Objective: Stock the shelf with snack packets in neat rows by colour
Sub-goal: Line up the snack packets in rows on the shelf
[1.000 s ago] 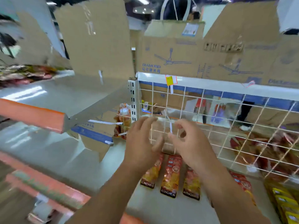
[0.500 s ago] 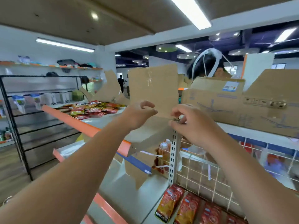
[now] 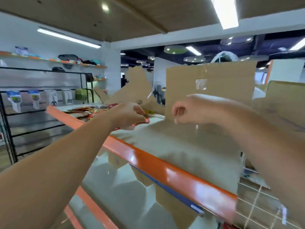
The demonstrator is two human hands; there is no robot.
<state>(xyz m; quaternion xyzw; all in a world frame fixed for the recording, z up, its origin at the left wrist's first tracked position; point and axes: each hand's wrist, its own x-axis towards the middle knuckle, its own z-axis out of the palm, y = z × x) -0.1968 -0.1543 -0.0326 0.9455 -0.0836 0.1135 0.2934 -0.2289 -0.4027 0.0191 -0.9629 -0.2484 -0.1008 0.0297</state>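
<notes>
Atop shelf point(image 3: 165, 169), left grip point(image 3: 130, 114) tight on red snack packet point(image 3: 146, 120); right grip point(image 3: 189, 111) curled, contents unclear

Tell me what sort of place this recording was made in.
Probably a small shop, or a mock-up of one. It has an orange-edged display shelf with loose snack packets heaped on top, packaged goods hanging on a black rack at left, and opened cardboard cartons behind.

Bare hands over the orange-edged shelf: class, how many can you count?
2. The left hand grips a red snack packet on the orange-edged shelf; the right hand hovers, curled, before the upright brown cardboard sheet.
</notes>
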